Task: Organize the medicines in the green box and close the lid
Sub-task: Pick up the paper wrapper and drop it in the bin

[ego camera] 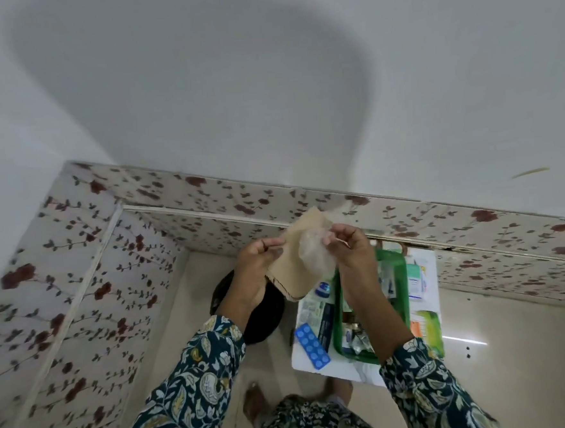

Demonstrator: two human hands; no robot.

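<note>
1. Above the green box [399, 272], both hands are raised and meet on a tan paper bag [298, 263].
2. The left hand [258, 265] pinches the bag's left edge, thumb on the front, fingers curled behind.
3. The right hand [347, 246] grips a clear plastic pouch [314, 255] that lies against the bag's front; its fingers are bent tight around the pouch's top.
4. What the pouch holds is too blurred to tell.
5. The box sits open on a white sheet [318, 365] on the floor, partly hidden by the right forearm; small packets and sachets [358, 340] fill its near end.
6. Left of the box, on the sheet, lies a blue blister strip [312, 345], with a flat printed pack [314, 308] just beyond it and a small blue-lidded jar [323, 288] further up.
7. Right of the box lie white medicine cartons [416, 283] and a green packet [431, 332].
8. A black round object [265, 318] rests on the floor left of the sheet, under the left wrist.
9. Both sleeves are dark with a floral print.
</note>
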